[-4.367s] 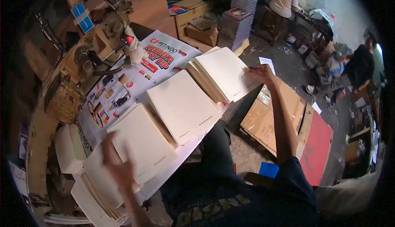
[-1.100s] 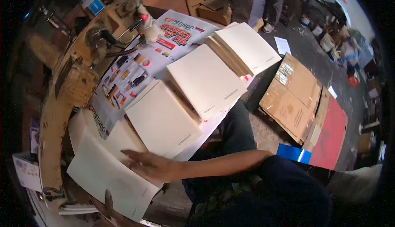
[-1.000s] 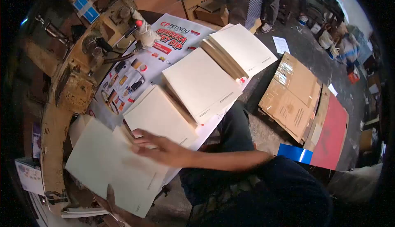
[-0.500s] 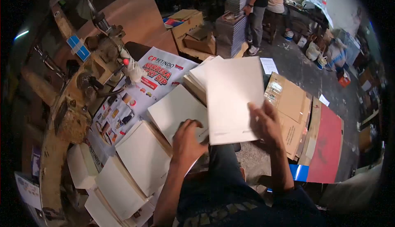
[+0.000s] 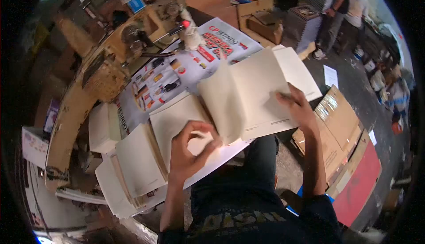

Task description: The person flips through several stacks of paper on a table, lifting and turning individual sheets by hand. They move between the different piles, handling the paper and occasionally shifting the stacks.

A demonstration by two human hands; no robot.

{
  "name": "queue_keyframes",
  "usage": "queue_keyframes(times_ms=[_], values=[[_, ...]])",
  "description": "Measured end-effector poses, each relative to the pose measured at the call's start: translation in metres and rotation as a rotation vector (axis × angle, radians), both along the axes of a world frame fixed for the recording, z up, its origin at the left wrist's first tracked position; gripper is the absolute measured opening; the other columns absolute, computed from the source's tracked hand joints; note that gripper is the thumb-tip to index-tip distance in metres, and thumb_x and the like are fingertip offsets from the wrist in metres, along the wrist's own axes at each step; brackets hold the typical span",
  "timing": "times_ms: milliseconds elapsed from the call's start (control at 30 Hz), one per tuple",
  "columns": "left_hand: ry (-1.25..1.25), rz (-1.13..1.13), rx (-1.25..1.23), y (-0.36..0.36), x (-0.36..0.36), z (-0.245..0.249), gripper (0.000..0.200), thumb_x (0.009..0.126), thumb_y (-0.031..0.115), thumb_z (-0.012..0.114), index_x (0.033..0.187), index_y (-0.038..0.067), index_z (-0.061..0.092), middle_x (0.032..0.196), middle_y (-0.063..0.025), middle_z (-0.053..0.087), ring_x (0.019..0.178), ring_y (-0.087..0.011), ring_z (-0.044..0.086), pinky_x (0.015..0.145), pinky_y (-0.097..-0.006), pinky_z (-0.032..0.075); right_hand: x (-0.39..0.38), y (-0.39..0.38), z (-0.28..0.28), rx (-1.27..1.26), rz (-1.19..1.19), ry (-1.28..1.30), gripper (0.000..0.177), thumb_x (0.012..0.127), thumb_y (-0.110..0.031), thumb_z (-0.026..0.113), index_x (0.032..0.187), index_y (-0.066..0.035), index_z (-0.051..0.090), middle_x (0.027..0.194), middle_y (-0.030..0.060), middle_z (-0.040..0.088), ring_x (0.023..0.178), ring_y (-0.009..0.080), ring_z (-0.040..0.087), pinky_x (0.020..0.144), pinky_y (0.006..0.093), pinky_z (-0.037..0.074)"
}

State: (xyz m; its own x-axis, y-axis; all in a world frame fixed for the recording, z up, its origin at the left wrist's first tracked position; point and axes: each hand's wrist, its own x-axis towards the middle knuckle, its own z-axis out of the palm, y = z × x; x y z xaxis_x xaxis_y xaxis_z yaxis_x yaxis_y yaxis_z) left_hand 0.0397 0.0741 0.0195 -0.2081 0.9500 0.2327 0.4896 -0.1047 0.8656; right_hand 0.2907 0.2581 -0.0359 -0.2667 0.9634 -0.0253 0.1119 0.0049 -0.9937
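In the head view, a set of folded cream paper sheets (image 5: 263, 95) is spread open in front of me, its left leaf curving upward. My right hand (image 5: 301, 109) grips the right edge, thumb on top. At the lower left corner of the sheets, my left hand (image 5: 192, 149) curls thumb and forefinger into a ring, the tips meeting at the paper's edge. Under and beside that hand lies a paper stack (image 5: 172, 115). Further left is another stack of printed sheets (image 5: 139, 160). Behind the held sheets, more white paper (image 5: 299, 73) shows.
A worn machine arm (image 5: 106, 75) stands at left beside a printed poster (image 5: 177, 73). Flattened cardboard (image 5: 334, 129) and a red board (image 5: 361, 184) lie at right. Boxes (image 5: 265, 25) and a tall pile (image 5: 303, 25) stand behind, near two people (image 5: 343, 16).
The sheets in my right hand, closed and raised before, are now opened out and lower over the stacks. My left hand's fingers have curled in at their corner. The view has turned left.
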Motion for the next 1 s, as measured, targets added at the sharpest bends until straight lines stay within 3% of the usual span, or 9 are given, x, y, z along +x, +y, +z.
queue_keyframes(times_ms=[100, 167, 333, 433, 533, 733, 800, 933, 1000], values=[[0.48, 0.008, -0.207, -0.032, -0.013, -0.001, 0.054, 0.065, 0.035, 0.086, 0.102, 0.008, 0.059, 0.102, -0.0097, 0.06, 0.099, -0.0252, 0.059, 0.085, -0.0373, 0.048, -0.031, 0.005, 0.012, -0.011, 0.261, -0.153, 0.059, 0.09, -0.026, 0.063, 0.135, 0.007, 0.043, 0.126, 0.0207, 0.057, 0.115, 0.0245, 0.056, 0.1, 0.0323, 0.04], [0.558, 0.053, -0.262, -0.044, -0.012, -0.014, 0.054, 0.065, 0.035, 0.085, 0.102, 0.007, 0.058, 0.105, -0.0107, 0.059, 0.103, -0.0266, 0.057, 0.086, -0.0384, 0.048, -0.035, 0.024, -0.034, -0.081, 0.111, -0.108, 0.051, 0.091, -0.017, 0.059, 0.136, 0.003, 0.045, 0.126, 0.0147, 0.057, 0.112, 0.0189, 0.054, 0.095, 0.0294, 0.042], [0.319, 0.032, -0.234, -0.05, -0.03, -0.036, 0.05, 0.067, 0.024, 0.083, 0.103, 0.006, 0.055, 0.101, -0.0095, 0.056, 0.102, -0.0304, 0.053, 0.086, -0.0429, 0.045, -0.034, 0.031, -0.02, -0.398, 0.058, 0.003, 0.05, 0.088, -0.024, 0.067, 0.127, 0.004, 0.053, 0.116, 0.012, 0.061, 0.104, 0.0153, 0.057, 0.09, 0.0276, 0.045], [0.244, -0.041, -0.267, -0.052, -0.037, -0.038, 0.056, 0.066, 0.026, 0.083, 0.11, 0.008, 0.054, 0.105, -0.0095, 0.05, 0.107, -0.0284, 0.049, 0.092, -0.0427, 0.043, -0.035, 0.023, -0.043, 0.021, 0.056, -0.216, 0.051, 0.084, -0.029, 0.072, 0.12, 0.005, 0.057, 0.107, 0.0091, 0.063, 0.097, 0.0131, 0.058, 0.083, 0.0261, 0.046], [0.609, 0.028, -0.183, -0.061, -0.023, -0.02, 0.058, 0.066, 0.029, 0.083, 0.113, 0.01, 0.055, 0.115, -0.0077, 0.046, 0.109, -0.0263, 0.048, 0.096, -0.0447, 0.043, -0.032, 0.033, -0.052, 0.015, 0.09, -0.243, 0.05, 0.082, -0.029, 0.074, 0.116, 0.005, 0.059, 0.1, 0.0064, 0.065, 0.087, 0.0121, 0.059, 0.076, 0.026, 0.048], [0.665, 0.087, -0.211, -0.062, -0.034, -0.045, 0.058, 0.065, 0.018, 0.081, 0.116, 0.012, 0.053, 0.115, -0.0064, 0.047, 0.11, -0.0266, 0.049, 0.093, -0.0437, 0.046, -0.039, 0.027, -0.033, 0.081, 0.08, -0.259, 0.05, 0.079, -0.027, 0.076, 0.115, 0.005, 0.06, 0.098, 0.0068, 0.066, 0.086, 0.0128, 0.06, 0.078, 0.0259, 0.047], [0.671, 0.075, -0.174, -0.06, -0.036, -0.049, 0.058, 0.065, 0.019, 0.081, 0.116, 0.012, 0.053, 0.115, -0.0063, 0.048, 0.11, -0.0266, 0.049, 0.092, -0.0434, 0.046, -0.047, 0.011, 0.006, -0.194, 0.323, -0.234, 0.099, 0.063, -0.043, 0.086, 0.134, 0.009, 0.042, 0.133, 0.0228, 0.049, 0.122, 0.0273, 0.048, 0.102, 0.0345, 0.039], [0.676, 0.116, -0.178, -0.051, -0.038, -0.039, 0.059, 0.066, 0.029, 0.082, 0.115, 0.012, 0.055, 0.114, -0.0065, 0.051, 0.112, -0.0261, 0.05, 0.095, -0.0425, 0.045, -0.036, 0.021, -0.04, -0.081, 0.042, -0.321, 0.092, 0.063, -0.042, 0.086, 0.133, 0.003, 0.047, 0.13, 0.0192, 0.052, 0.121, 0.0268, 0.049, 0.101, 0.0345, 0.04], [0.623, 0.1, -0.201, -0.046, -0.04, -0.034, 0.06, 0.066, 0.034, 0.083, 0.114, 0.012, 0.056, 0.115, -0.0066, 0.052, 0.113, -0.0262, 0.05, 0.097, -0.0425, 0.044, -0.033, 0.027, -0.049, 0.053, 0.072, -0.329, 0.061, 0.072, -0.019, 0.081, 0.12, 0.007, 0.055, 0.105, 0.0099, 0.064, 0.094, 0.016, 0.059, 0.083, 0.0271, 0.047]])
